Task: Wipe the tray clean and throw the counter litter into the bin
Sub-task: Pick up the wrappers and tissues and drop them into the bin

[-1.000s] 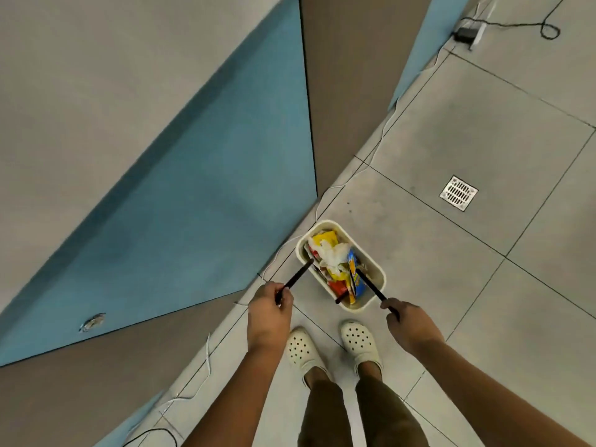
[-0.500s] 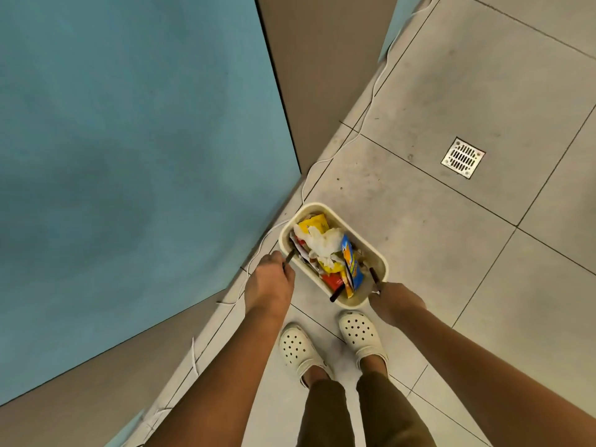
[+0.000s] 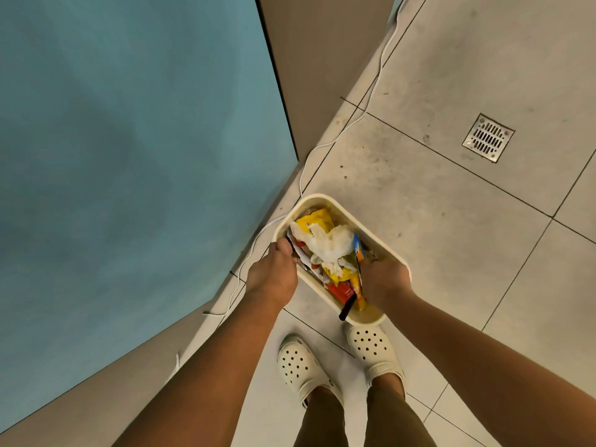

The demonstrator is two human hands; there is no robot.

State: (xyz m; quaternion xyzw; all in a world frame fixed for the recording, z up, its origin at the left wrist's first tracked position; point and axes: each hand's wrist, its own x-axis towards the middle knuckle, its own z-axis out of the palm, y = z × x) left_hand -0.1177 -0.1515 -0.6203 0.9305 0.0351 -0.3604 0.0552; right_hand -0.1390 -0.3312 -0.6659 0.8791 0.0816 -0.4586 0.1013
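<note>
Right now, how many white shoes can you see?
2: the left clog and right clog stand on the floor tiles, just below the litter bin. None seem hidden.

Both hands [image 3: 325, 277] grip the litter-filled bin [image 3: 380, 233] on tiles.

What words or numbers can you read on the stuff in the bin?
None can be read.
Yellow packet in the bin: a small round logo and dark print, too blurred to read.
Red packet: faint white marks, too small to read.
Blue and orange packet: seen edge-on, print unreadable.
</note>
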